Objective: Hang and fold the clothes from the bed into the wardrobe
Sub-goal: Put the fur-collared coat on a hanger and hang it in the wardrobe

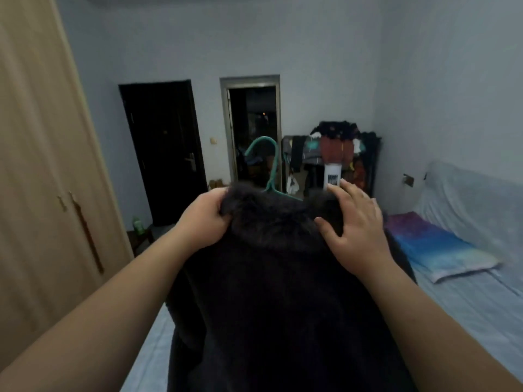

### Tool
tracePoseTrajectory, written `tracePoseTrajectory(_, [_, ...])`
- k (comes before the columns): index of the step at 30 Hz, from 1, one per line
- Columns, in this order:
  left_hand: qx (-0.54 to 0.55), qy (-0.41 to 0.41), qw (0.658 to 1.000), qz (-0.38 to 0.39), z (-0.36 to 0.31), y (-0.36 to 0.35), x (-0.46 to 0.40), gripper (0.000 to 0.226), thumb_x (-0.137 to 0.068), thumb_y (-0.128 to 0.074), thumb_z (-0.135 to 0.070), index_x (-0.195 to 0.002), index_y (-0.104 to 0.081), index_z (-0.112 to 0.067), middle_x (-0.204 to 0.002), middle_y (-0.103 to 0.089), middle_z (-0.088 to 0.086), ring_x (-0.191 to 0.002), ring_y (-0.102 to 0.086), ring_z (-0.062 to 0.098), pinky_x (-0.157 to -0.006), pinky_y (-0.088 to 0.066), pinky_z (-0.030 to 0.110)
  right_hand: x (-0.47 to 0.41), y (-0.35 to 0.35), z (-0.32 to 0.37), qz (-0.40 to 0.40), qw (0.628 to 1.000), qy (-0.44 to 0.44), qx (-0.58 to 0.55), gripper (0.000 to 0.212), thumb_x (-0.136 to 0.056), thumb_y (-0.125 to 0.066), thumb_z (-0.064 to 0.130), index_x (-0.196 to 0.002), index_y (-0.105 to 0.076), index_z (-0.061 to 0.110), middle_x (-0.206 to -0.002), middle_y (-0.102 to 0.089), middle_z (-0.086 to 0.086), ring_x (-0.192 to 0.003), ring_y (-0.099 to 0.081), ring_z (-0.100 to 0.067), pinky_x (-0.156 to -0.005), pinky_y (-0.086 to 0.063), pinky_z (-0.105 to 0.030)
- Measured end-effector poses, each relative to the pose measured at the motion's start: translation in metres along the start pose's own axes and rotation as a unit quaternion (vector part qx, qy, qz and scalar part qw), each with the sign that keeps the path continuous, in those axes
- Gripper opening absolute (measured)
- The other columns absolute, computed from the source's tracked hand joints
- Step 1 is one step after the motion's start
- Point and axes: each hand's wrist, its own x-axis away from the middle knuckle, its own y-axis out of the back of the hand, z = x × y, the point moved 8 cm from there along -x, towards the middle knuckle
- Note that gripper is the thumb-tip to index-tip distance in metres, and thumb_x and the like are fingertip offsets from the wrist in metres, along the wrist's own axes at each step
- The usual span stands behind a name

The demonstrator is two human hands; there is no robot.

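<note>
Dark fuzzy fur-collared coat point(271, 292) hangs vertical on green wire hanger point(270, 165), hook up, above light-blue bed point(467, 306). Left hand point(205, 222) grips collar's left end; right hand point(356, 224) flat, fingers spread, on right shoulder.

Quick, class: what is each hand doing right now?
Left hand: grips the fur collar of the black coat.
Right hand: open, fingers spread, resting on the collar.

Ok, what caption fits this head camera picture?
Both hands, left hand gripping, right hand resting, settle a dark fur-collared coat on a green hanger.
</note>
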Motion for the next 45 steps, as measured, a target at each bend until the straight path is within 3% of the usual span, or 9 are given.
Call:
tracePoseTrajectory(3, [-0.006,0.008,0.998,-0.058,0.011,0.049,-0.016,0.029,-0.087,-0.061,-0.016,-0.112,-0.065,-0.029,-0.105,-0.071,-0.003,-0.103,-0.066,0.021,-0.087,-0.053,0.038,-0.026,0.007,0.011,0.022,0.998,0.013,0.053,0.077,-0.085,-0.047,0.069,-0.152,-0.021,0.041,-0.165,-0.018,-0.001,-0.150,-0.018,-0.026,-0.120,-0.017,-0.052])
tracePoseTrajectory(7, [-0.013,-0.010,0.996,-0.093,0.014,0.094,-0.026,0.029,-0.088,-0.065,-0.009,-0.103,-0.063,-0.033,-0.092,-0.069,-0.008,-0.095,-0.067,0.018,-0.078,-0.047,0.029,-0.065,0.016,0.022,0.061,0.996,-0.040,0.041,0.081,-0.092,-0.056,0.049,-0.156,-0.007,0.037,-0.158,-0.031,-0.007,-0.131,-0.047,-0.038,-0.101,-0.041,-0.050])
tracePoseTrajectory(14, [-0.022,-0.039,0.995,-0.093,0.003,0.121,-0.024,0.035,-0.087,-0.070,-0.009,-0.110,-0.064,-0.035,-0.096,-0.066,-0.018,-0.099,-0.064,0.013,-0.083,-0.044,0.025,-0.104,0.000,0.097,0.141,0.977,0.046,0.150,0.051,-0.093,-0.042,0.024,-0.143,-0.035,0.019,-0.130,-0.059,-0.006,-0.111,-0.060,-0.033,-0.086,-0.040,-0.044])
tracePoseTrajectory(20, [-0.109,-0.102,0.982,-0.113,-0.004,0.130,-0.018,0.043,-0.086,-0.068,-0.012,-0.126,-0.060,-0.027,-0.124,-0.062,-0.003,-0.114,-0.060,0.023,-0.092,-0.052,0.041,-0.090,-0.002,0.140,0.120,0.986,0.114,0.005,0.052,-0.097,-0.043,0.051,-0.144,-0.038,0.028,-0.126,-0.062,0.002,-0.109,-0.063,-0.027,-0.090,-0.050,-0.045])
tracePoseTrajectory(25, [-0.153,-0.064,0.985,-0.054,0.032,0.132,-0.014,0.048,-0.083,-0.071,-0.015,-0.124,-0.054,-0.033,-0.113,-0.055,-0.011,-0.103,-0.063,0.019,-0.085,-0.054,0.043,-0.093,-0.005,0.113,0.033,0.995,0.092,0.012,0.040,-0.097,-0.052,0.028,-0.137,-0.044,0.031,-0.104,-0.071,0.000,-0.095,-0.068,-0.033,-0.071,-0.042,-0.034])
tracePoseTrajectory(32, [-0.060,0.027,0.995,0.071,0.040,0.124,-0.010,0.068,-0.078,-0.080,-0.043,-0.132,-0.040,-0.054,-0.109,-0.061,-0.028,-0.094,-0.059,-0.016,-0.078,-0.044,0.012,-0.090,-0.011,0.104,0.017,0.994,0.097,-0.042,0.039,-0.098,-0.053,0.025,-0.137,-0.052,0.031,-0.111,-0.071,0.000,-0.102,-0.067,-0.034,-0.077,-0.043,-0.034])
tracePoseTrajectory(35, [-0.120,0.052,0.984,0.117,0.046,0.112,-0.014,0.034,-0.085,-0.074,-0.037,-0.114,-0.057,-0.039,-0.099,-0.062,-0.024,-0.090,-0.058,-0.008,-0.078,-0.044,0.020,-0.097,-0.016,0.099,0.042,0.994,0.083,-0.066,0.044,-0.097,-0.053,0.022,-0.138,-0.049,0.037,-0.118,-0.070,0.003,-0.108,-0.065,-0.029,-0.087,-0.051,-0.039])
tracePoseTrajectory(37, [-0.109,0.043,0.989,0.087,0.048,0.110,-0.016,0.009,-0.092,-0.067,-0.021,-0.095,-0.063,-0.028,-0.091,-0.066,-0.016,-0.083,-0.060,-0.004,-0.073,-0.044,0.017,-0.101,-0.023,0.098,0.104,0.984,0.074,-0.121,0.044,-0.097,-0.055,0.016,-0.136,-0.053,0.036,-0.122,-0.067,0.006,-0.114,-0.062,-0.022,-0.096,-0.050,-0.041])
tracePoseTrajectory(45, [-0.077,0.020,0.997,0.022,0.059,0.118,-0.023,0.026,-0.092,-0.065,-0.012,-0.082,-0.062,-0.035,-0.088,-0.069,-0.015,-0.082,-0.060,-0.009,-0.078,-0.047,0.021,-0.096,-0.024,0.065,0.104,0.988,0.075,-0.088,0.030,-0.098,-0.053,0.013,-0.124,-0.060,0.024,-0.118,-0.065,0.001,-0.109,-0.059,-0.017,-0.091,-0.048,-0.034])
